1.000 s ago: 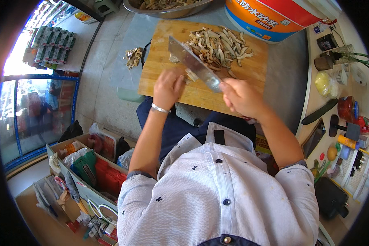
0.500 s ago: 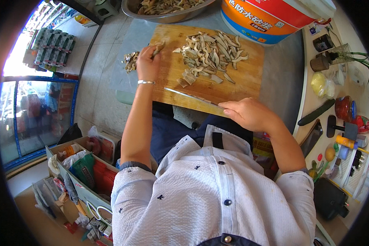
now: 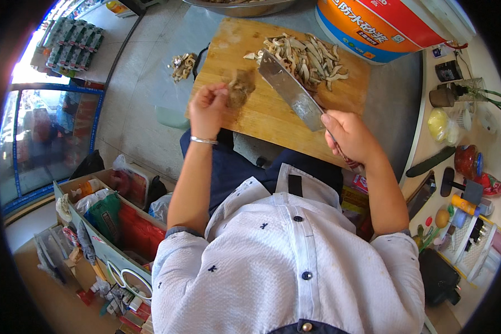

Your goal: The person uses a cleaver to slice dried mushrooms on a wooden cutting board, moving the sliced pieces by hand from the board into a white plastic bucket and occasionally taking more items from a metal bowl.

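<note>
Left hand (image 3: 207, 108): bare, a silver bracelet (image 3: 204, 141) at the wrist. We saw its fingers curled, thumb and fingertips pinching a brownish piece of mushroom (image 3: 240, 89), motion-blurred, just ahead and to the right of the hand. We could not tell whether the piece touched the board.

Right hand (image 3: 348, 132): closed around the handle of a cleaver (image 3: 292, 92). We found the broad blade slanting away from this hand and to its left, the far end beside the sliced mushrooms.

Cutting board (image 3: 261, 119): wooden, mostly ahead of both hands, laid on a grey surface (image 3: 392, 89).

Sliced mushrooms (image 3: 314, 58): one heap, on the board, ahead of the right hand.

Mushroom scraps (image 3: 182, 67): one small heap, off the board, ahead and to the left of the left hand.

Metal bowl (image 3: 250, 10): well ahead of both hands, partly out of view.

Bucket (image 3: 367, 28): red, orange and blue, ahead of the right hand and to its right.

Cucumber (image 3: 430, 161): one, dark green, well to the right of the right hand; we noted a red jar (image 3: 466, 160) beyond it.
</note>
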Action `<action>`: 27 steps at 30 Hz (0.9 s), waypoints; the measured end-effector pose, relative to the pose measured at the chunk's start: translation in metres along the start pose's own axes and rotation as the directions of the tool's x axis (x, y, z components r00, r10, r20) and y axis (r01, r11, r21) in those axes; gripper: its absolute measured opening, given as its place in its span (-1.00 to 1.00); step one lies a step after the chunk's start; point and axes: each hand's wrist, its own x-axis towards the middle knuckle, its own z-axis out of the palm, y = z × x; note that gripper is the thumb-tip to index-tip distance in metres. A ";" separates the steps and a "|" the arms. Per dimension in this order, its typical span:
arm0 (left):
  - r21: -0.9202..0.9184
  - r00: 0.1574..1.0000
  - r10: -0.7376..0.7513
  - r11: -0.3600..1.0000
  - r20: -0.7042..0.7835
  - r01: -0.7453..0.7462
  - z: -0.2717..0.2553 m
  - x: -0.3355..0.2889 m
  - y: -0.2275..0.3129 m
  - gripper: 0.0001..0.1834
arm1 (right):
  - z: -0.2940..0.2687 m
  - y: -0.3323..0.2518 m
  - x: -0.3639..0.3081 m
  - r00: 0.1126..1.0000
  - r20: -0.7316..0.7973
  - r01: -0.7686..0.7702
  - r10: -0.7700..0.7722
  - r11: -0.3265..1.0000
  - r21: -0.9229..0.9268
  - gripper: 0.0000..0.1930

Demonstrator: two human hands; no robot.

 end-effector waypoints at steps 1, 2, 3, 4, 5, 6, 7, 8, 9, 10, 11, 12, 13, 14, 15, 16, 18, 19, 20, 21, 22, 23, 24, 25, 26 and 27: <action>-0.048 0.999 -0.051 0.998 -0.008 0.050 -0.008 0.001 0.000 -0.84 | 0.001 0.001 -0.005 1.000 -0.009 0.006 -0.006 1.000 0.003 -0.64; 0.020 0.999 0.019 1.000 -0.032 -0.018 -0.012 0.003 0.000 -0.85 | 0.001 0.001 -0.011 1.000 -0.019 0.013 -0.013 1.000 0.006 -0.64; 0.094 0.995 0.085 0.992 -0.050 -0.080 -0.017 0.003 0.000 -0.85 | 0.001 0.000 -0.015 0.996 -0.070 0.051 -0.050 0.999 0.007 -0.63; 0.169 0.986 0.152 0.976 -0.062 -0.140 -0.019 0.002 -0.001 -0.86 | 0.001 -0.001 -0.020 0.989 -0.121 0.089 -0.088 0.996 0.005 -0.62; 0.166 0.986 0.148 0.977 -0.082 -0.133 -0.018 0.000 -0.003 -0.87 | 0.000 -0.003 -0.023 0.977 -0.171 0.127 -0.125 0.992 0.002 -0.62; 0.163 0.984 0.148 0.978 -0.095 -0.131 -0.014 0.000 -0.002 -0.88 | -0.002 -0.004 -0.024 0.966 -0.214 0.148 -0.146 0.989 -0.008 -0.60; 0.160 0.983 0.148 0.979 -0.109 -0.130 -0.010 -0.001 -0.001 -0.89 | -0.003 -0.005 -0.025 0.962 -0.235 0.143 -0.140 0.990 -0.001 -0.60; 0.280 0.975 0.206 0.944 -0.087 -0.174 -0.005 -0.005 0.000 -0.88 | -0.004 -0.005 -0.025 0.958 -0.254 0.139 -0.133 0.990 0.006 -0.60; 0.393 0.964 0.262 0.892 -0.051 -0.222 0.003 -0.009 0.009 -0.88 | -0.006 -0.005 -0.026 0.952 -0.281 0.135 -0.126 0.991 0.014 -0.60; 0.499 0.949 0.313 0.825 -0.016 -0.264 0.010 -0.011 0.014 -0.87 | -0.007 -0.003 -0.024 0.954 -0.276 0.131 -0.120 0.991 0.022 -0.60; 0.547 0.916 0.397 0.755 0.056 -0.361 0.017 -0.009 0.017 -0.85 | -0.008 0.000 -0.022 0.956 -0.271 0.126 -0.113 0.992 0.029 -0.60; 0.587 0.873 0.471 0.673 0.130 -0.450 0.023 -0.008 0.020 -0.83 | -0.008 0.002 -0.021 0.959 -0.262 0.122 -0.109 0.992 0.037 -0.60; 0.615 0.819 0.534 0.580 0.208 -0.534 0.029 -0.007 0.023 -0.81 | -0.008 0.003 -0.019 0.962 -0.252 0.116 -0.103 0.993 0.037 -0.60; 0.599 0.828 0.494 0.589 0.266 -0.543 0.035 -0.005 0.027 -0.76 | -0.008 0.004 -0.017 0.965 -0.242 0.110 -0.098 0.993 0.036 -0.61; 0.604 0.822 0.487 0.571 0.296 -0.556 0.041 -0.002 0.027 -0.76 | -0.008 0.006 -0.015 0.969 -0.230 0.106 -0.094 0.994 0.038 -0.61; 0.609 0.815 0.479 0.553 0.327 -0.569 0.048 0.001 0.026 -0.75 | -0.008 0.007 -0.013 0.970 -0.221 0.109 -0.097 0.993 0.040 -0.61; 0.624 0.801 0.441 0.507 0.405 -0.595 0.053 0.002 0.024 -0.77 | -0.008 0.008 -0.010 0.973 -0.207 0.115 -0.103 0.992 0.047 -0.62; 0.627 0.796 0.437 0.495 0.420 -0.602 0.052 0.002 0.021 -0.78 | -0.008 0.008 -0.009 0.973 -0.210 0.108 -0.091 0.992 0.071 -0.62; 0.629 0.791 0.432 0.483 0.434 -0.609 0.049 0.000 0.018 -0.80 | -0.008 0.008 -0.009 0.974 -0.213 0.101 -0.079 0.990 0.095 -0.62; 0.629 0.784 0.427 0.471 0.450 -0.618 0.046 -0.001 0.016 -0.81 | -0.008 0.009 -0.009 0.974 -0.218 0.094 -0.066 0.988 0.120 -0.62; 0.645 0.791 0.431 0.464 0.434 -0.607 0.042 -0.002 0.015 -0.82 | -0.010 0.009 -0.010 0.974 -0.218 0.091 -0.064 0.989 0.117 -0.62; 0.661 0.798 0.434 0.457 0.418 -0.595 0.038 -0.004 0.016 -0.83 | -0.012 0.010 -0.010 0.974 -0.216 0.087 -0.061 0.990 0.113 -0.62; 0.680 0.807 0.438 0.451 0.396 -0.578 0.034 -0.005 0.016 -0.84 | -0.013 0.010 -0.011 0.976 -0.210 0.083 -0.059 0.991 0.106 -0.62; 0.685 0.813 0.436 0.455 0.387 -0.570 0.032 -0.007 0.016 -0.83 | -0.014 0.008 -0.012 0.981 -0.186 0.074 -0.056 0.993 0.093 -0.62; 0.689 0.818 0.433 0.458 0.378 -0.561 0.030 -0.008 0.016 -0.82 | -0.015 0.004 -0.013 0.986 -0.161 0.066 -0.053 0.995 0.080 -0.62; 0.694 0.823 0.433 0.460 0.369 -0.553 0.029 -0.008 0.015 -0.81 | -0.016 0.001 -0.014 0.989 -0.137 0.061 -0.052 0.996 0.064 -0.62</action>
